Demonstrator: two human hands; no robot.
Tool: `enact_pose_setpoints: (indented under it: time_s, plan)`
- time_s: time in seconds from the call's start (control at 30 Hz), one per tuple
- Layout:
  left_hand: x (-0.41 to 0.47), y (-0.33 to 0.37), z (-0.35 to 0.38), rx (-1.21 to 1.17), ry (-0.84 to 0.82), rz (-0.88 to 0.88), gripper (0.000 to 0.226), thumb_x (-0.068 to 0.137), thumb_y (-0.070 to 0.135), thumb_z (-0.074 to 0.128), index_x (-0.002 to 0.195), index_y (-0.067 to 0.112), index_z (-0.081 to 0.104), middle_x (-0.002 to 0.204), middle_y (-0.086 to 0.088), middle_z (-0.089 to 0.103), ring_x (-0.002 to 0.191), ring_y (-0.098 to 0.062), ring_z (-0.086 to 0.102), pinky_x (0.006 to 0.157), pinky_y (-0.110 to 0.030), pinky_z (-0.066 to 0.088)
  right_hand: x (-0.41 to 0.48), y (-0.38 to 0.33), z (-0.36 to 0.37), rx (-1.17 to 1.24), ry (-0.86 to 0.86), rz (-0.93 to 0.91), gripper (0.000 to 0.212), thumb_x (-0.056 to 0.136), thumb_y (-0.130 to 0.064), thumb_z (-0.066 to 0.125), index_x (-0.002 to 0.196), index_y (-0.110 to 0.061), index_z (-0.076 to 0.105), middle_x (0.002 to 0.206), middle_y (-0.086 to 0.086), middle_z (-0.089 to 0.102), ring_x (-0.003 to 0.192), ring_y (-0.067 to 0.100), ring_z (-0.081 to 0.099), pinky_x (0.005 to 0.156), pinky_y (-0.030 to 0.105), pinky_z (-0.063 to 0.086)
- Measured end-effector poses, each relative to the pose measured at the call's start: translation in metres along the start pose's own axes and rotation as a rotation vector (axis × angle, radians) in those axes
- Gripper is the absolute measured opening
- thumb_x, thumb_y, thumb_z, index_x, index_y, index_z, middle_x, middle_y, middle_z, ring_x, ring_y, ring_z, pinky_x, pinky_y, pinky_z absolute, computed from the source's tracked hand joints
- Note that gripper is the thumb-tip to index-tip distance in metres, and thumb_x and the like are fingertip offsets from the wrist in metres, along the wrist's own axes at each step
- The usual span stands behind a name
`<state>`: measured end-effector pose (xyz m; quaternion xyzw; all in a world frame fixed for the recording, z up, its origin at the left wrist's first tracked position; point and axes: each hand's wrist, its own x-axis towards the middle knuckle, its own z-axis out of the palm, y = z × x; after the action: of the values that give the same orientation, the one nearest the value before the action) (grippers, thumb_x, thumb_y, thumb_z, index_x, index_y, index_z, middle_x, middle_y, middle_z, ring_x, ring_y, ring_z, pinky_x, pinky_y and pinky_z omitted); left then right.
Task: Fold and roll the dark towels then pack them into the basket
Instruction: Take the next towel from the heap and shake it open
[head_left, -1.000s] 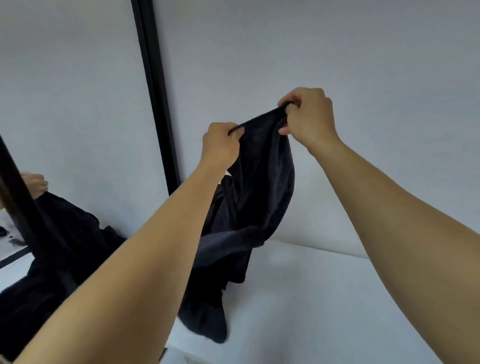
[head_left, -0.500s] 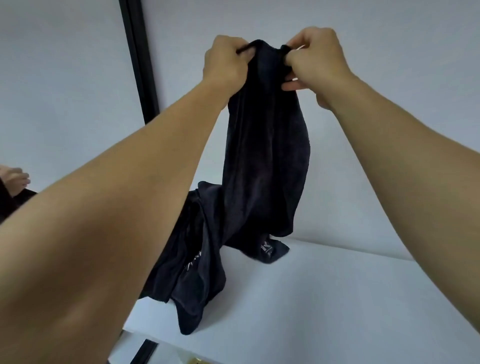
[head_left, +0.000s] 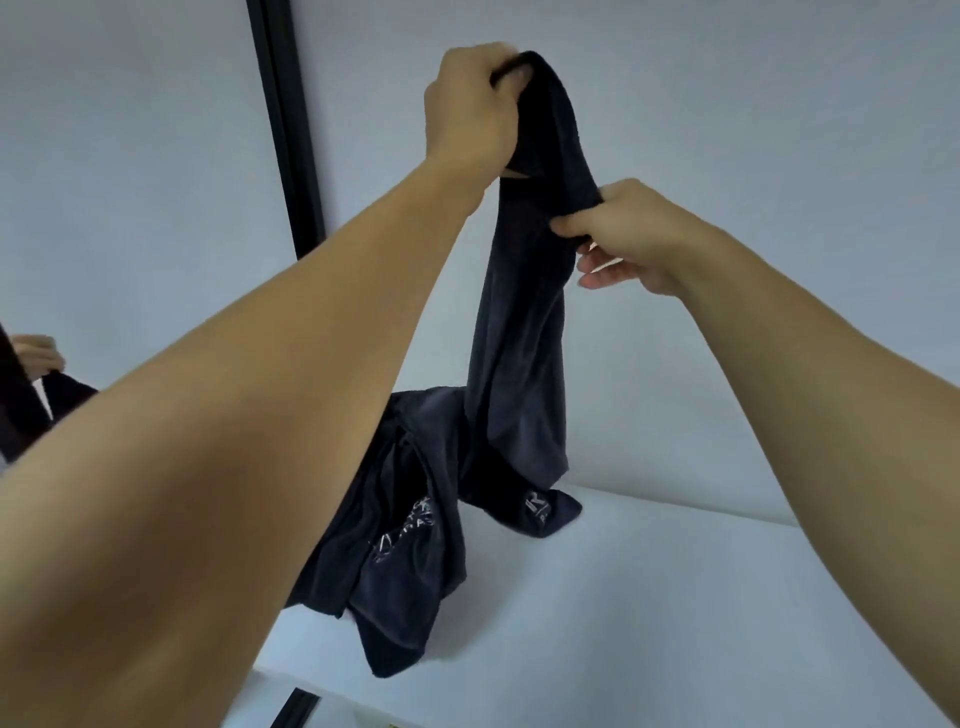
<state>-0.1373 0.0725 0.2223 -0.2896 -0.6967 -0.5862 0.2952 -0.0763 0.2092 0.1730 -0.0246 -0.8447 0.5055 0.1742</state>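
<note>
1. Left hand (head_left: 470, 106): raised high, with the fingers curled tight round the top end of the towel (head_left: 524, 338) and clamped on it.
2. Right hand (head_left: 634, 234): lower and to the right. Thumb and forefinger pinch the towel's right edge. The other fingers hang loose beneath, and I cannot tell whether they touch the cloth.
3. Towel: dark, hanging bunched in a long narrow drop from the left hand. Its lower end rests on the table (head_left: 675, 597), where one corner bearing a pale mark lies flat.
4. Heap (head_left: 410, 519): more dark towels, crumpled on the table just left of the hanging towel's foot and touching it. One shows pale lettering, too small to read. The heap lies close to the table's left edge, and the left forearm hides its left part.
5. Table: white, set against a pale wall (head_left: 727, 104).
6. Frame (head_left: 285, 130): a black strip running up the wall, left of the raised hand.
</note>
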Motion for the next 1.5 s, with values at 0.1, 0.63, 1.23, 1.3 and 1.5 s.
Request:
enact_pose_setpoints:
  time_s: [0.1, 0.63, 1.23, 1.3, 1.5]
  plan:
    - [0.006, 0.013, -0.001, -0.156, 0.073, -0.042, 0.016, 0.096, 0.015, 0.054, 0.090, 0.009, 0.068, 0.094, -0.012, 0.068, 0.088, -0.028, 0.067, 0.058, -0.034, 0.061, 0.001, -0.021, -0.013, 0.356, 0.110, -0.055, 0.011, 0.094, -0.017, 0.059, 0.102, -0.012, 0.064, 0.088, 0.007, 0.055, 0.057, 0.016, 0.057, 0.064, 0.033, 0.060]
    - [0.023, 0.082, 0.028, -0.364, -0.046, -0.095, 0.026, 0.083, 0.022, 0.069, 0.095, -0.001, 0.068, 0.077, -0.007, 0.065, 0.067, -0.019, 0.060, 0.058, -0.035, 0.053, -0.020, -0.068, -0.116, 0.572, 0.521, -0.360, 0.011, 0.094, -0.024, 0.061, 0.100, -0.019, 0.070, 0.100, 0.001, 0.075, 0.093, 0.018, 0.072, 0.082, 0.039, 0.059]
    - [-0.019, 0.059, 0.095, -0.262, -0.417, -0.226, 0.023, 0.090, 0.006, 0.053, 0.087, 0.019, 0.071, 0.066, 0.005, 0.063, 0.064, -0.015, 0.058, 0.064, -0.031, 0.056, -0.088, 0.034, -0.192, 0.310, 0.120, -0.078, 0.039, 0.081, 0.002, 0.051, 0.116, -0.011, 0.064, 0.108, 0.011, 0.068, 0.096, 0.023, 0.066, 0.086, 0.034, 0.054]
    - [-0.023, 0.056, 0.098, -0.314, -0.414, -0.267, 0.024, 0.090, 0.008, 0.054, 0.088, 0.022, 0.072, 0.063, 0.008, 0.064, 0.061, -0.014, 0.057, 0.061, -0.032, 0.054, -0.093, 0.035, -0.199, 0.165, 0.090, -0.062, 0.035, 0.084, 0.002, 0.054, 0.112, -0.013, 0.067, 0.108, 0.008, 0.071, 0.096, 0.021, 0.069, 0.080, 0.031, 0.055]
    - [-0.031, 0.036, 0.096, -0.440, -0.382, -0.351, 0.018, 0.084, 0.025, 0.074, 0.098, 0.015, 0.075, 0.094, -0.001, 0.077, 0.086, -0.016, 0.073, 0.073, -0.028, 0.059, -0.107, 0.053, -0.215, 0.179, 0.049, -0.033, 0.014, 0.088, -0.009, 0.061, 0.101, -0.005, 0.065, 0.096, 0.003, 0.072, 0.086, 0.018, 0.069, 0.077, 0.028, 0.054]
